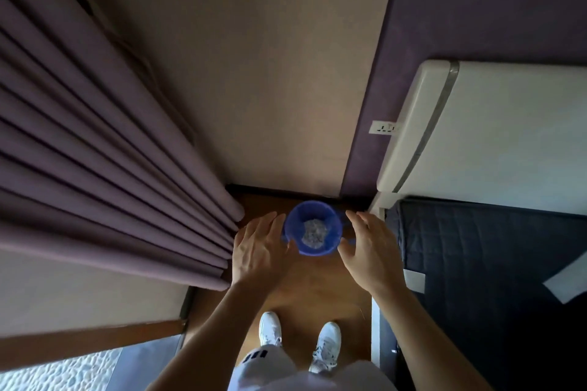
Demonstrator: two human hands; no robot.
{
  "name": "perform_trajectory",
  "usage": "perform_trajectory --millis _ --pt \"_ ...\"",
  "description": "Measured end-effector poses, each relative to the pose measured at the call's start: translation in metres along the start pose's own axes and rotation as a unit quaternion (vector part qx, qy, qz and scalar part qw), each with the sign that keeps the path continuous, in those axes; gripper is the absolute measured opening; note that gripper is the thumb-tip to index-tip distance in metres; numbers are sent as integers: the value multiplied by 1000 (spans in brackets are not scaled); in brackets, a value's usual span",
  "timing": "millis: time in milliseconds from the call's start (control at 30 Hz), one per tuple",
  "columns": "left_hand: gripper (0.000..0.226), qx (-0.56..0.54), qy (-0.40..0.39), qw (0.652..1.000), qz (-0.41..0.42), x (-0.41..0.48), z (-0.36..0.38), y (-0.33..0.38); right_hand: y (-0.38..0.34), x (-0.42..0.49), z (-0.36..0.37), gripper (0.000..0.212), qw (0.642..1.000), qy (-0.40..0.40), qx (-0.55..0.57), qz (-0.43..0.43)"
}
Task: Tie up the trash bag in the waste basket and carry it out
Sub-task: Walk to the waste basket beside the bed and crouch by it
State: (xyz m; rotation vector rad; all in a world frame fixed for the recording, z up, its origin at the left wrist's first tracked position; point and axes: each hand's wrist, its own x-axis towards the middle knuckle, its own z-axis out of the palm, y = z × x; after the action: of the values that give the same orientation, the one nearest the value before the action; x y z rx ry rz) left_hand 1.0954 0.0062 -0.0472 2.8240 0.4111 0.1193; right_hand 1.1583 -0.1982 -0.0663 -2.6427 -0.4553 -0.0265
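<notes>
A small round waste basket [313, 251] lined with a blue trash bag [293, 216] stands on the wooden floor in the corner ahead of me. Crumpled grey-white trash [313, 232] lies inside the bag. My left hand [259, 249] hovers at the basket's left side, fingers spread and palm down. My right hand [370, 247] hovers at its right side, fingers also spread. Neither hand holds the bag; whether the fingertips touch its rim I cannot tell.
Purple curtains [111, 152] hang close on the left. A bed with a dark quilt [495, 263] and a white headboard [476, 130] sits on the right. A wall socket [382, 127] is on the purple wall. My white shoes [300, 340] stand on the narrow wooden floor strip.
</notes>
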Motion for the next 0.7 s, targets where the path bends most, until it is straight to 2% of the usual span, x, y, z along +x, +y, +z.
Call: perform_trajectory --millis 200,433,633,700 --pt "54 1 -20 1000 6 17 10 -25 -5 2 8 58 999 15 -17 24" --pt "49 4 -27 999 26 32 26 -54 -11 7 34 58 999 -9 -32 43" --pt "38 -60 -21 998 18 48 62 -67 7 16 71 60 997 -26 -34 67" --pt "39 -72 -48 996 -6 54 85 -76 20 18 95 61 997 -28 -33 65"
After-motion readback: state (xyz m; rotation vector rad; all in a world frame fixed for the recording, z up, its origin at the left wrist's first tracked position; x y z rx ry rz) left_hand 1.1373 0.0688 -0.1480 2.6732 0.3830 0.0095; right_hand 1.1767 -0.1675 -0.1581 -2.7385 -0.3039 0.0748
